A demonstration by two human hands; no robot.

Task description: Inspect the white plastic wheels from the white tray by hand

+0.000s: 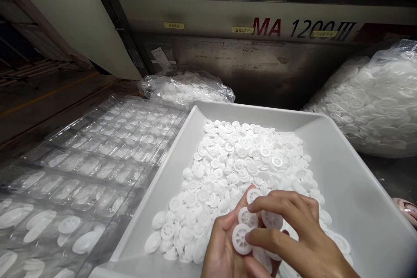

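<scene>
Cupped at the lower middle of the view, my left hand (221,243) carries several white plastic wheels with spokes. My right hand (299,234) reaches over from the right, its thumb and index finger on the spoked wheels (241,239) in the left palm. Parts of the wheels and both palms are hidden behind the fingers. Both hands are above a large grey bin (339,173), which holds a heap of the same white wheels (241,156).
A clear plastic tray (97,147) with rows of pockets holding white parts lies left of the bin. Bags of white wheels stand behind it (189,87) and at right (378,104). A machine panel (208,17) spans the back.
</scene>
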